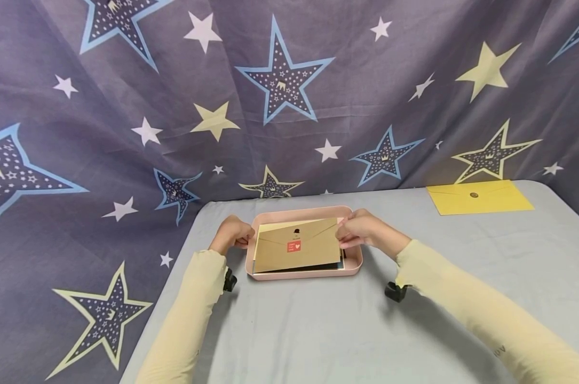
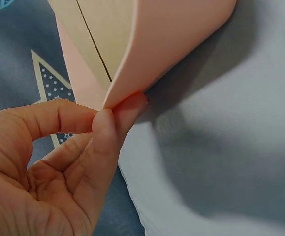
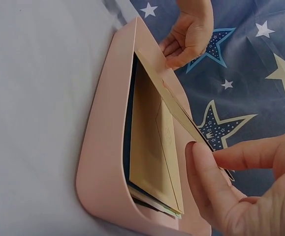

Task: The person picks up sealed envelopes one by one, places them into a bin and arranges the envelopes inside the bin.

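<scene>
A pink tray (image 1: pixel 296 277) lies on the bed-like grey surface, with a stack of envelopes in it. On top is a brown kraft envelope (image 1: pixel 270 250) bearing a red heart label and a small black hat print. The right hand (image 1: pixel 357 228) pinches this envelope's right side between thumb and fingers. In the right wrist view it tilts up, away from another brown envelope (image 3: pixel 149 135) lower in the tray. At the tray's left end, the left hand (image 1: pixel 234 233) pinches the rim, as the left wrist view shows with the tray wall (image 2: pixel 176 39) close up.
A yellow envelope (image 1: pixel 480 198) with a round dark seal lies apart at the back right of the pale grey sheet (image 1: pixel 366 330). Behind it hangs a dark star-patterned curtain (image 1: pixel 347 96). Black wrist straps (image 1: pixel 396 292) show under the pale yellow sleeves.
</scene>
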Action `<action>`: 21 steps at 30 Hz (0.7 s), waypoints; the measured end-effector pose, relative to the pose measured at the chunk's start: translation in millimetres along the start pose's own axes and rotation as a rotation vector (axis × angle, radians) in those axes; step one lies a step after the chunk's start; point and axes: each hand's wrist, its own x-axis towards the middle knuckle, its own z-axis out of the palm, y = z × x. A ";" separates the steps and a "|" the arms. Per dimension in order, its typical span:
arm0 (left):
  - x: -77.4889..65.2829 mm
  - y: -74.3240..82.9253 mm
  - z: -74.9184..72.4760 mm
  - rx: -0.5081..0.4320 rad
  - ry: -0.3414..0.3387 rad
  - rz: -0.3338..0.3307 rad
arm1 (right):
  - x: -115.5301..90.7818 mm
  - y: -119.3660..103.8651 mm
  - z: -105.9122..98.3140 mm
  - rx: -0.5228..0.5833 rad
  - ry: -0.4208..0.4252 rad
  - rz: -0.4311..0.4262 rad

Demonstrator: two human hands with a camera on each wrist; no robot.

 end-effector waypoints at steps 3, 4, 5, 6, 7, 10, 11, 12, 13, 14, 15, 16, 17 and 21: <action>-0.6 1.8 0.1 0.020 0.003 -0.008 | -0.8 -1.3 1.3 0.000 0.000 -0.001; -1.1 2.4 0.0 0.027 0.002 -0.008 | -1.1 -1.8 1.7 0.000 0.002 -0.002; -1.6 3.2 0.0 0.038 0.002 -0.007 | -1.5 -2.4 2.2 0.000 0.005 0.000; -2.3 4.2 0.2 0.049 0.004 -0.006 | -1.6 -2.9 2.4 -0.001 0.007 0.001; -2.9 5.2 0.3 0.063 0.006 -0.004 | -1.7 -3.4 2.8 -0.002 0.009 0.002; -4.9 8.5 1.0 0.110 0.021 -0.003 | -1.5 -5.0 3.6 -0.004 0.009 0.000; -5.7 9.6 1.5 0.127 0.028 -0.004 | -1.3 -5.5 3.8 -0.004 0.008 0.000; -6.3 10.6 1.8 0.140 0.034 -0.005 | -0.9 -6.0 3.9 -0.007 0.008 -0.001; -6.7 11.2 2.1 0.158 0.038 -0.004 | -0.5 -6.4 4.0 -0.010 0.011 -0.002; -7.2 11.9 2.6 0.173 0.042 -0.004 | 0.0 -6.7 4.0 -0.017 0.014 -0.006; -7.5 12.6 3.0 0.184 0.045 -0.005 | 0.5 -7.1 3.9 -0.026 0.019 -0.010; -7.8 13.1 3.3 0.193 0.047 -0.005 | 0.9 -7.5 3.8 -0.039 0.022 -0.014; -8.3 13.7 3.4 0.201 0.048 -0.006 | 1.5 -7.9 3.6 -0.053 0.026 -0.018; -9.5 15.4 3.7 0.223 0.053 -0.012 | 3.0 -10.5 3.2 -0.118 0.041 -0.036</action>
